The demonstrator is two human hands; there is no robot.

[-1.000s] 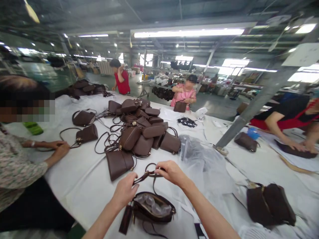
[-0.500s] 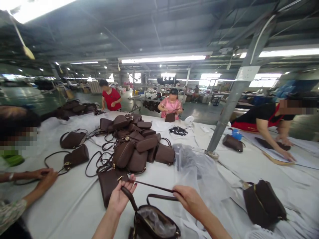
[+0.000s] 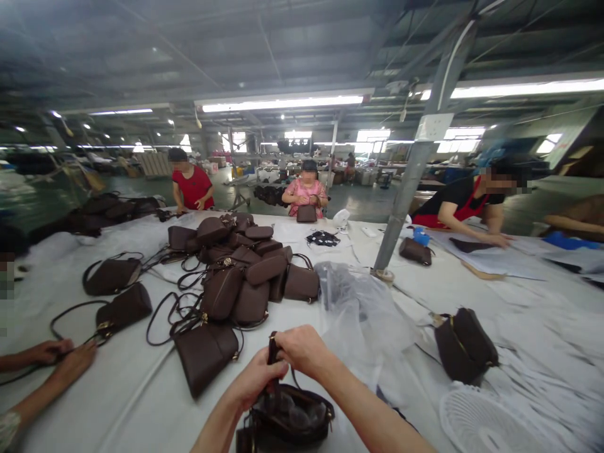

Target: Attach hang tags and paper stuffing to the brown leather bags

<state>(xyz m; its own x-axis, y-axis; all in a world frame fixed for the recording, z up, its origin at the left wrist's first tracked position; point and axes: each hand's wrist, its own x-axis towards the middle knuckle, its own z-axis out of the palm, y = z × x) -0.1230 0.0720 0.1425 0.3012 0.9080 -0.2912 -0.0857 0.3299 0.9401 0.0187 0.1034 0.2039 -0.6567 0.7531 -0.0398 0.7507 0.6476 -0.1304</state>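
Close in front of me a dark brown handbag (image 3: 257, 423) sits with its top open and clear plastic inside. My left hand (image 3: 258, 377) is closed around the bag's strap (image 3: 272, 352), which rises from the bag's side. Just above and to the right, my right hand (image 3: 302, 347) pinches the upper end of that strap, near a small metal fitting. The two hands touch or nearly touch over the bag. Another brown bag (image 3: 206, 357) lies flat just left of my hands.
Beyond my hands is a heap of brown bags (image 3: 264, 267). Clear plastic sheeting (image 3: 352, 314) and a grey post (image 3: 401, 201) stand right of it. A white basket (image 3: 472, 415) and a brown bag (image 3: 465, 346) lie at right. A co-worker's hands (image 3: 70, 362) hold a strap at left.
My hands were apart with the strap stretched between them; now they are together above the open bag. The view has turned right, bringing the white basket further into sight.
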